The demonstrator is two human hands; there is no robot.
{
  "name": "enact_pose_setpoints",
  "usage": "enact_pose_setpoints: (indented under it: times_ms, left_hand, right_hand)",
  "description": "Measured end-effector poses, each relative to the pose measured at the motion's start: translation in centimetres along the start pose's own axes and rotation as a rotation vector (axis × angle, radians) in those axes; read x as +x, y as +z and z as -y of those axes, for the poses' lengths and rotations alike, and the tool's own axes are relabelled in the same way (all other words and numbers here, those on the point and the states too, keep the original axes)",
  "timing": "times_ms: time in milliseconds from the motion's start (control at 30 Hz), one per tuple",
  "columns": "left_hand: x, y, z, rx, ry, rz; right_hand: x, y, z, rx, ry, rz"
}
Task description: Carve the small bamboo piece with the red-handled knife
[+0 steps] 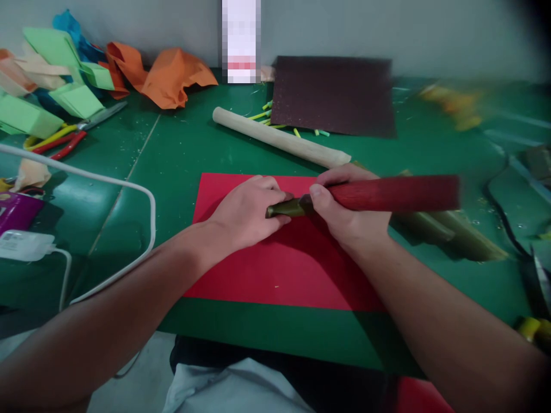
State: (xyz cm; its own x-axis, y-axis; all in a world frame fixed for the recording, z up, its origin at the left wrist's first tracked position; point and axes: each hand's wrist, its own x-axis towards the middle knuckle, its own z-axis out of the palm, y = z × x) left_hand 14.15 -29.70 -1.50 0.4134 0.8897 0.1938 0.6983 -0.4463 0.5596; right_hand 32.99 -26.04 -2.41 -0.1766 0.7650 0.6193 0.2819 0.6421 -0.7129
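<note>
On a sheet of red paper (258, 269), my left hand (252, 212) is closed, its thumb and fingers on either side of a short dark green stalk-like piece (286, 209). My right hand (353, 215) grips a thick red wooden-looking stick (400, 194) that points out to the right. Its near end lies under my right fingers, close to the green piece. Whether the stick and the green piece are joined is hidden by the fingers. Just beyond my right hand lies a pale wooden rod (279, 137) with a tapered end.
Dark brown paper (333, 94) lies at the back over thin yellow-green sticks. Folded green paper (60, 109), crumpled orange paper (176, 77) and scissors (77, 132) are at left. A white cable (152, 212) loops near my left forearm. Olive-green strips (456, 235) lie right.
</note>
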Motion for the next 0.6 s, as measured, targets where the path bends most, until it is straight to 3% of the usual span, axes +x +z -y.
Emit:
enact_pose_setpoints:
  times_ms: [133,267,600]
  left_hand:
    - [-0.02,-0.03,-0.03,-0.002,-0.004,-0.008]
    - [-0.08,-0.05,-0.12,0.002,-0.020,0.002]
    - [-0.04,-0.05,-0.20,0.013,-0.047,0.010]
  right_hand:
    - [-0.20,-0.09,-0.21,-0.002,0.000,0.036]
    - [-0.52,0.05,-0.42,-0.013,-0.018,-0.059]
    - [-0.38,0.53,-0.36,0.024,-0.050,-0.085]
